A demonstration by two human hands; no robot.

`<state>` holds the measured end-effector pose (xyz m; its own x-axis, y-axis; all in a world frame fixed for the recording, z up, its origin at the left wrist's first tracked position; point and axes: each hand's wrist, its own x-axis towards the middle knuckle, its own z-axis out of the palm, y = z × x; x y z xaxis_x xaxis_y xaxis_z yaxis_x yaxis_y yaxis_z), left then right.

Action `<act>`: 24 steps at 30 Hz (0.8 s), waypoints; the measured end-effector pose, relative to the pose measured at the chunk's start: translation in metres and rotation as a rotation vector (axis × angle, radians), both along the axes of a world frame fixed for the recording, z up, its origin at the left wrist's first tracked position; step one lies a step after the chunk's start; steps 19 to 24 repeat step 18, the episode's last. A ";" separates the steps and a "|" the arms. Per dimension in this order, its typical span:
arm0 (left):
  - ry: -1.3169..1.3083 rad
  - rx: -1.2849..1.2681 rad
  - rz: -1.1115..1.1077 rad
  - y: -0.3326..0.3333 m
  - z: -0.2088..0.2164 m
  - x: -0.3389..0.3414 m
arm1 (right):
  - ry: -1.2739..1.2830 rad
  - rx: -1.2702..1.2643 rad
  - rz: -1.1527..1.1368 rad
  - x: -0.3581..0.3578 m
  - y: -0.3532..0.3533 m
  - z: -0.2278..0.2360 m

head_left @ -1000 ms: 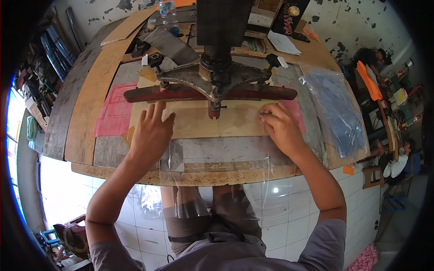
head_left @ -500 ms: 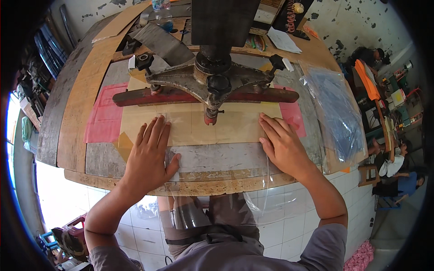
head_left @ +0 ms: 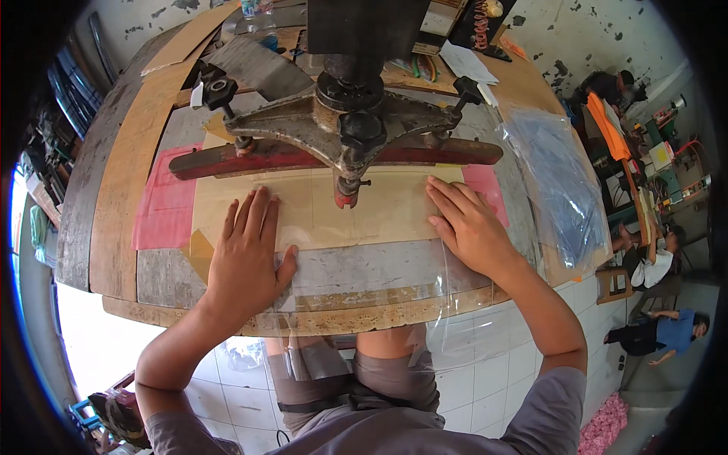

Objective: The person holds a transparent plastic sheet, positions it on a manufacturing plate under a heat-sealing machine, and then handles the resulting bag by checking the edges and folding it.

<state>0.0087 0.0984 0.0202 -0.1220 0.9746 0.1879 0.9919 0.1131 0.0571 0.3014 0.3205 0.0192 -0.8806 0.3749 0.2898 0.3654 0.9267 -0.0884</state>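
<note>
My left hand (head_left: 246, 258) lies flat on a transparent plastic sheet (head_left: 474, 337), fingers stretched forward and thumb out to the side. On the sheet's right part, my right hand (head_left: 474, 231) rests with its fingers extended and angled inward. The sheet covers part of a cream board (head_left: 318, 220) and droops over the table's front edge toward my lap. Just beyond my fingertips runs a long reddish metal bar (head_left: 250, 161), held under the dark cast-iron head of a press (head_left: 353, 125). Whether the bar touches the board cannot be made out.
Pink sheets (head_left: 161, 197) stick out at both ends of the board. A stack of bluish transparent plastic (head_left: 557, 189) lies on the right of the worn table (head_left: 114, 227). Paper and tools lie behind the press. Other people are at the far right, one in a blue shirt (head_left: 675, 330).
My view has shifted slightly; both hands remain flat on the plastic sheet. At the far right, the person in blue has changed posture, with arms now spread.
</note>
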 end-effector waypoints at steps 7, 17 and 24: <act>-0.046 -0.006 0.012 0.005 0.006 -0.002 | 0.053 0.017 0.035 -0.004 0.007 0.004; -0.037 -0.012 0.024 0.011 0.007 -0.005 | 0.068 -0.011 0.025 -0.009 0.014 0.004; -0.036 -0.016 0.024 0.011 0.008 -0.005 | 0.067 -0.017 0.021 -0.009 0.014 0.004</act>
